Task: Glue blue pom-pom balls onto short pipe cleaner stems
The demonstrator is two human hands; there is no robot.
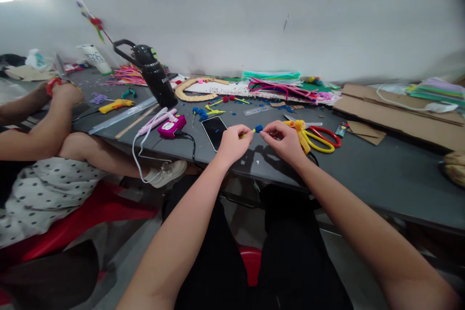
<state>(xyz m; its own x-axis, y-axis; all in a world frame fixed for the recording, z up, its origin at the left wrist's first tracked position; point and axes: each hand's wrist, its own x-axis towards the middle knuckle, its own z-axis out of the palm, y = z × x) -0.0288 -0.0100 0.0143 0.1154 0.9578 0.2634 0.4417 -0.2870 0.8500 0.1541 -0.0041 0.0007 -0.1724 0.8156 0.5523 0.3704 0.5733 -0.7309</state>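
We are pinching a yellow stem (pixel 249 134) in our left hand (pixel 234 141), with a blue tuft (pixel 258 128) showing at its end, between our hands over the table (pixel 363 169). Our right hand (pixel 283 140) is bunching its fingertips just beside the tuft; whether they are gripping it, we cannot tell. We are judging this piece partly made, its fixing unclear, while loose blue bits (pixel 200 114) are lying unused beyond the phone (pixel 210 128).

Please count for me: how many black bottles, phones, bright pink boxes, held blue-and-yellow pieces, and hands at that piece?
Black bottle: 1
Phone: 1
Bright pink box: 1
Held blue-and-yellow piece: 1
Hands: 2, left hand and right hand
Total: 6
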